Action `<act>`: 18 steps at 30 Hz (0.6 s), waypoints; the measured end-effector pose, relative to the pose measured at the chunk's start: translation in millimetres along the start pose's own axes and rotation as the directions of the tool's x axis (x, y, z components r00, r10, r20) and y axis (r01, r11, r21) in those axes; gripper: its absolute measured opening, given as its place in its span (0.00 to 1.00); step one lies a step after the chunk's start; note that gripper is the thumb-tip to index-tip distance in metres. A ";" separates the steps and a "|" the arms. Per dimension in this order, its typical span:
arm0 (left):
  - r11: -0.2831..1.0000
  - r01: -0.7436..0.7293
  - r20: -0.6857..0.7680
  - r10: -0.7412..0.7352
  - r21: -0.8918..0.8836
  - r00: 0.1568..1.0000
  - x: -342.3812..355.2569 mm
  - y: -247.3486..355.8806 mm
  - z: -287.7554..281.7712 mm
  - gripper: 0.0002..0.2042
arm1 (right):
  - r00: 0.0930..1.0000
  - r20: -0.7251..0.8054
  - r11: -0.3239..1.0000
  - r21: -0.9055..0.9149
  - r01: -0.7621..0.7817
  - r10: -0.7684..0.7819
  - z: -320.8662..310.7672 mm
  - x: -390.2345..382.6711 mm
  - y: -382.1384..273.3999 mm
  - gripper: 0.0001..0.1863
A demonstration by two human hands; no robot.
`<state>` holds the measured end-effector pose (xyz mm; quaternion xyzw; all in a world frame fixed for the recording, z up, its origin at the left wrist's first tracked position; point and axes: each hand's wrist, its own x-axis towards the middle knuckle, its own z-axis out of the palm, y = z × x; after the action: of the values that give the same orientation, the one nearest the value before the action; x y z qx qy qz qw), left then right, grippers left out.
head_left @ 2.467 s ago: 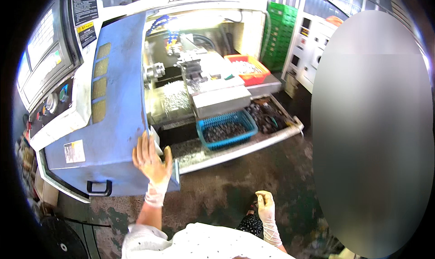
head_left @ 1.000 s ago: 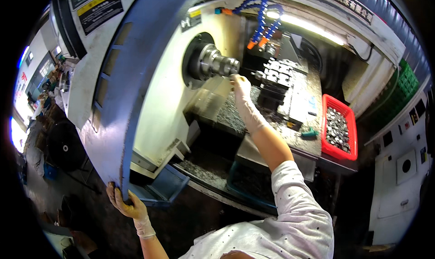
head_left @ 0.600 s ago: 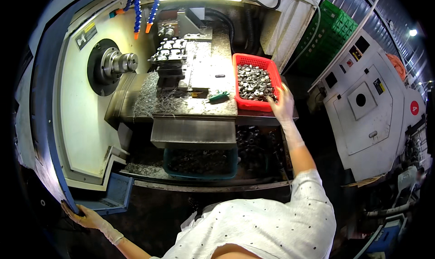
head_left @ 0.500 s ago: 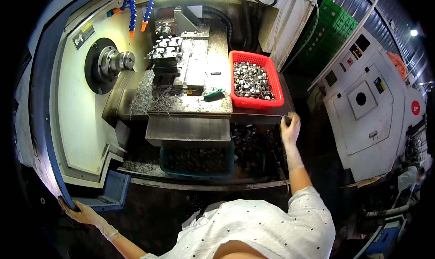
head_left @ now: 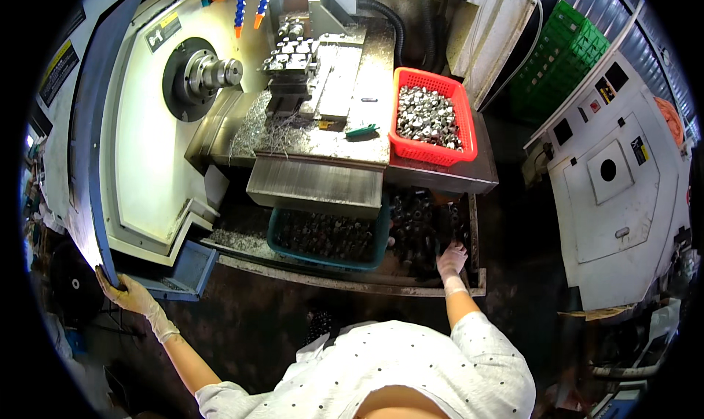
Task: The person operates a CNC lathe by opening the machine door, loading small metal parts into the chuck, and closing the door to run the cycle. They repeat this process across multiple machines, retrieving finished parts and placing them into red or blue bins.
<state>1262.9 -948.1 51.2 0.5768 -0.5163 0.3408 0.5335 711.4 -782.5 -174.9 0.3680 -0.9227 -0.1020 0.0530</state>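
At the lower left my gloved left hand is closed around the bottom end of the blue-edged machine door. My gloved right hand is low on the right, over the dark metal parts heaped in the machine's bottom tray. Its fingers are curled in; whatever lies between them is hidden. Just left of that heap, a teal bin holds more dark pieces. Above it, a red plastic basket full of small shiny metal parts stands on the machine's ledge.
A lathe chuck juts from the pale housing on the left. Beside it is a tool block among metal shavings. A green-handled tool lies on the bed. Green crates and a grey cabinet stand at the right.
My right hand has come down from near the ledge's front corner, below the red basket, to the heap of dark parts. My left hand stays on the door. The view has shifted slightly.
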 end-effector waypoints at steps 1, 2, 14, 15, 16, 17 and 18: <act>0.999 0.030 0.007 -0.030 -0.026 1.000 -1.1 0.6 3.7 0.19 | 0.998 0.051 0.999 0.031 -0.030 0.029 12.4 6.6 2.2 0.29; 0.997 0.063 0.004 -0.063 -0.047 0.998 -1.3 -0.9 4.5 0.19 | 0.986 0.157 0.991 0.109 -0.081 0.063 22.8 17.0 1.3 0.28; 0.990 0.078 0.030 -0.075 -0.118 0.997 -5.9 0.9 -6.2 0.19 | 0.850 0.231 -0.555 0.670 -0.492 -0.474 -98.5 -37.7 23.8 0.23; 0.985 0.102 0.024 -0.099 -0.140 0.995 -5.9 3.2 -5.6 0.19 | 0.878 0.155 -0.626 0.647 -0.436 -0.452 -128.3 -40.7 4.1 0.26; 0.985 0.095 0.020 -0.093 -0.146 0.995 -5.7 4.7 -4.7 0.20 | 0.900 0.078 -0.693 0.611 -0.383 -0.428 -156.6 -42.7 -16.1 0.28; 0.984 0.088 0.019 -0.086 -0.154 0.996 -6.0 5.7 -2.9 0.20 | 0.893 0.028 -0.711 0.594 -0.377 -0.449 -182.9 -38.6 -37.9 0.26; 0.983 0.085 0.017 -0.084 -0.162 0.996 -7.0 7.6 -1.3 0.20 | 0.854 0.023 -0.677 0.598 -0.429 -0.520 -209.2 -31.0 -69.1 0.24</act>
<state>1254.1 -944.4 46.9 0.5544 -0.5201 0.2717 0.5902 816.2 -841.3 12.4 0.2037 -0.3623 0.7111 -0.5671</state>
